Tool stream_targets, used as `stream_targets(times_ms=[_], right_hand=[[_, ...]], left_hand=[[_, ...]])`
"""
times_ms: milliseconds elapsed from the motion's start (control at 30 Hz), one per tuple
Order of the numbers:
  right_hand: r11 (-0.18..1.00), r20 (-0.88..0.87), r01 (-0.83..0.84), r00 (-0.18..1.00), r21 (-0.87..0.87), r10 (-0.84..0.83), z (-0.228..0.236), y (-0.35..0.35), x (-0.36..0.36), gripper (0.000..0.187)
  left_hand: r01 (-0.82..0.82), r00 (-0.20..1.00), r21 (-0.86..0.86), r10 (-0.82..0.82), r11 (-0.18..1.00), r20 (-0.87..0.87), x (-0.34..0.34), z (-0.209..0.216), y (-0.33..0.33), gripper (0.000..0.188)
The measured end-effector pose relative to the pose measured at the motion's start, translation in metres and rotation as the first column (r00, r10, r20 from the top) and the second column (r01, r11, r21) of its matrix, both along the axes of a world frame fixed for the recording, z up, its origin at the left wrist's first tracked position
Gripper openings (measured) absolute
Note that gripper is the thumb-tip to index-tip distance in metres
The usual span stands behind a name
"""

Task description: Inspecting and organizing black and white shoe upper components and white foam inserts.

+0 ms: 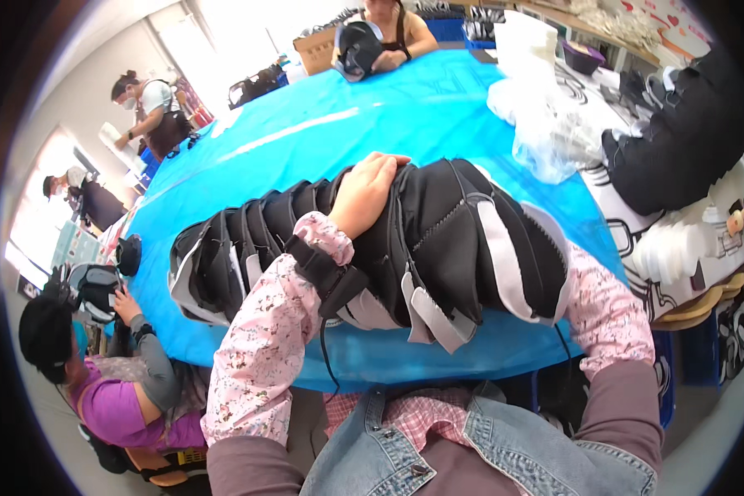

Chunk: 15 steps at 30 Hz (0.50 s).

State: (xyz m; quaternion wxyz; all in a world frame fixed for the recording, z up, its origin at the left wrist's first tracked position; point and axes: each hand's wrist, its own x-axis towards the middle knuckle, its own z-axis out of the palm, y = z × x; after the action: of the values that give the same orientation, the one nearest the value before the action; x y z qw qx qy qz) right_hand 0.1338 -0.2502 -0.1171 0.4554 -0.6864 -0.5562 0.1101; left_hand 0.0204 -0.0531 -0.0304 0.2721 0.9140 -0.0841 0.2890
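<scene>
A long row of nested black fabric pieces (pixel 438 240) lies across the blue-covered table (pixel 306 116) in front of me. They have grey edges and tabs, zigzag seams and a stretchy padded look; I cannot tell their exact kind. My left hand (pixel 367 194) rests across the top of the row near its middle, fingers stretched out and side by side. A black band (pixel 316 264) with a small box and a cord sits on my left wrist. My right forearm, in a pink flowered sleeve (pixel 608 310), reaches behind the row's right end, which hides that hand.
A person in purple (pixel 132 405) handles dark pieces at the left edge. Another (pixel 405 37) sits across the table with a black item. Further back left are two more people. Clear plastic bags (pixel 554 132), a black fabric heap (pixel 690 140) and white stacked parts (pixel 674 248) are at right.
</scene>
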Motion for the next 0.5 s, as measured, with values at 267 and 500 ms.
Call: stream_targets(times_ms=[267,500], right_hand=[[0.947,-0.566,-0.107,0.820,-0.303,-0.088,0.095,-0.085,0.037,0.042],[0.972,-0.490,-0.157,0.870,-0.175,0.052,0.097,-0.080,0.074,0.050]], left_hand=[[-0.442,0.864,-0.130,0.460,0.887,0.202,-0.157,0.082,0.024,0.037],[-0.768,0.552,-0.636,0.575,0.069,-0.604,-0.330,-0.021,0.310,0.046]])
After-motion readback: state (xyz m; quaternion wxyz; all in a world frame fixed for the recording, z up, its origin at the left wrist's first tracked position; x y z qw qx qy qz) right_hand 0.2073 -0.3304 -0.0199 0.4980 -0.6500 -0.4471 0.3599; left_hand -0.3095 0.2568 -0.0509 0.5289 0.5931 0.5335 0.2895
